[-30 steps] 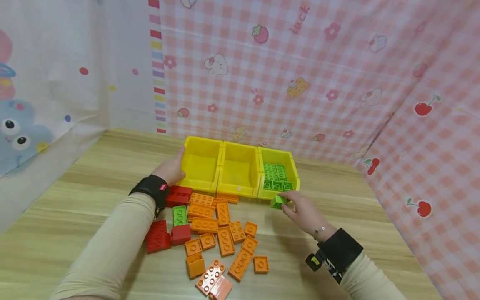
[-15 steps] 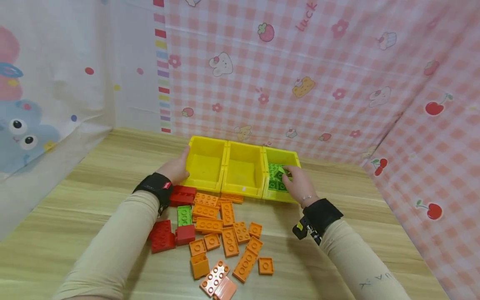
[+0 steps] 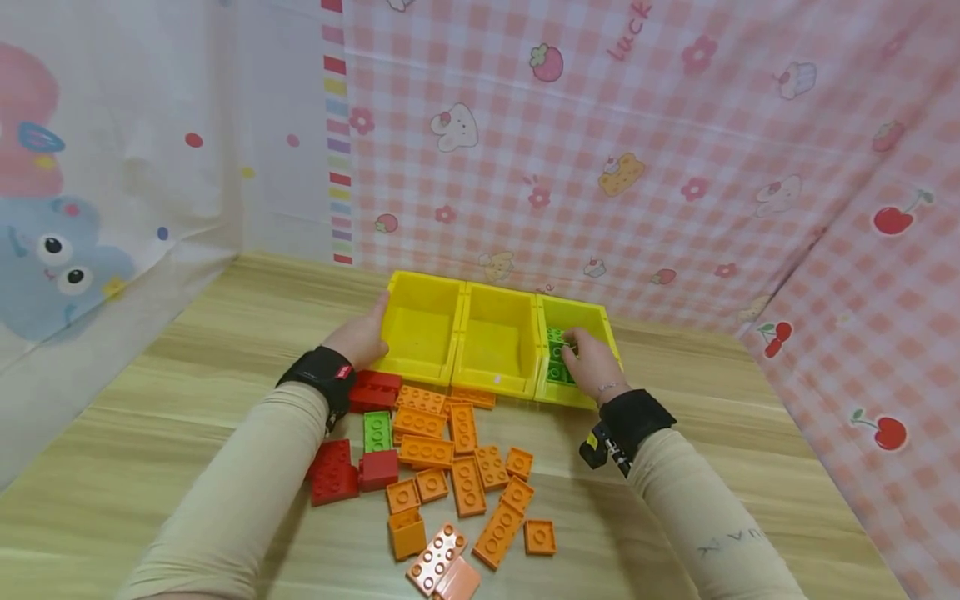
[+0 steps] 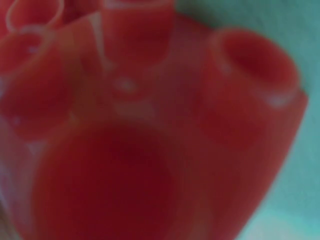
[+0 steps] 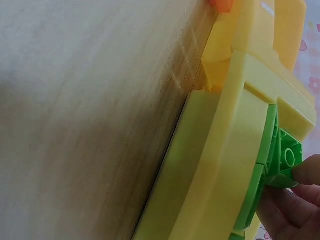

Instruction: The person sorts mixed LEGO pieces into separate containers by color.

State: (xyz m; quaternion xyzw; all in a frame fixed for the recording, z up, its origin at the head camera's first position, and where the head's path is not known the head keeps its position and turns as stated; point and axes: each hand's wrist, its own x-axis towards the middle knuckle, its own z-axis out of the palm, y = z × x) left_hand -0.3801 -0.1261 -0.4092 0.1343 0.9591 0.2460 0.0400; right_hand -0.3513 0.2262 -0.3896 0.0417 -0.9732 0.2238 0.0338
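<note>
My left hand (image 3: 358, 339) holds the left end of a row of three joined yellow bins (image 3: 498, 388), its fingers along the outer wall. My right hand (image 3: 596, 365) reaches into the right-hand bin. In the right wrist view its thumb and fingers pinch a small green brick (image 5: 290, 156), hollow side showing, beside other green bricks (image 5: 251, 195) lying in that bin. The head view shows green bricks there too, partly hidden by the hand. The left and middle bins hold no bricks. A blurred red brick (image 4: 240, 175) fills the left wrist view.
In front of the bins lie many orange bricks (image 3: 468, 485) of several sizes. Red bricks (image 3: 334, 472) and one green brick (image 3: 377, 431) lie near my left forearm. A pink checked cloth (image 3: 570, 125) stands behind the wooden table (image 3: 675, 533).
My right hand has carried the green brick from in front of the right-hand bin over its front edge and down inside. My left hand stays at the bins; the head view has shifted slightly.
</note>
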